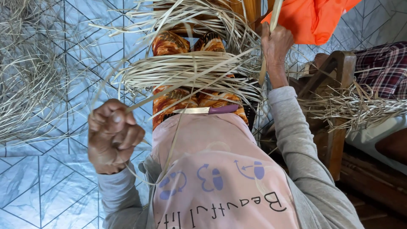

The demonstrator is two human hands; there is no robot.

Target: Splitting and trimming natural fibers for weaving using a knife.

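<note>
1. Strips (190, 72) of dried leaf, pale, lay bundled across lap; more heaped on floor (51, 178) at left.
2. Left hand (113, 135) fisted tight round one strip, pulled taut.
3. Knife (207, 110) rested on lap.
4. Right hand (276, 44) pinched upright strip.
5. Looked light, springy, prob brittle w/ sharp edges; best gripped near ends.

Strips (190, 72): pale straw-beige, dry, some w/ greenish tinge. Loose heap (25, 72) at left: greyer tan. Knife (207, 110): silver blade, purple handle. Shirt (220, 169): pale pink w/ blue-violet graphics, dark lettering; sleeves (296, 140) light grey. Trousers (169, 44): orange-brown batik print, yellow swirls. Floor (55, 182): light blue-white tiles, thin dark lines in geometric diamond pattern. Cloth (313, 19) top right: bright orange, plain. Chair (335, 85): dark brown wood. Fabric (381, 68) far right: maroon-white plaid.
</note>
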